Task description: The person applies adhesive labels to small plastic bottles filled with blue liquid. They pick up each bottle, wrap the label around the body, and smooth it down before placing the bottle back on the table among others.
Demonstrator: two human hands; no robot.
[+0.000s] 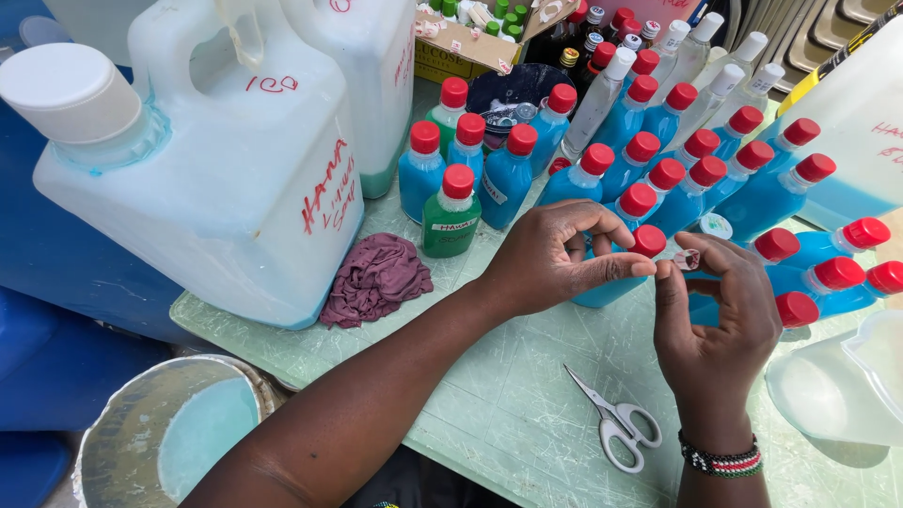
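Head view. The left hand (555, 259) is curled, its thumb and forefinger closed toward the fingertips of the right hand; whether it pinches anything of its own cannot be told. The right hand (715, 315) is raised with its palm turned toward the camera, thumb and forefinger pinched on a small round sticker (688, 259). The sticker is held in the air between the two hands, just beside the red cap (648, 241) of a blue bottle (602, 287) lying on its side behind the left hand. This position likely keeps the cap within fingertip reach.

Upright blue bottles with red caps (658, 141) stand in a dense group behind both hands, which leaves the near part of the green table (508, 395) as working space. More capped blue bottles (828, 277) lie on their sides to the right of the right hand. Scissors (616, 421) lie closed on the table in front of the hands, touching neither. A green bottle (450, 218) stands at the left of the group, with a crumpled maroon cloth (376, 277) beside it. A large white jerrycan (207, 160) holding pale blue liquid stands at the left edge. A bucket (169, 433) of blue liquid sits below table level.
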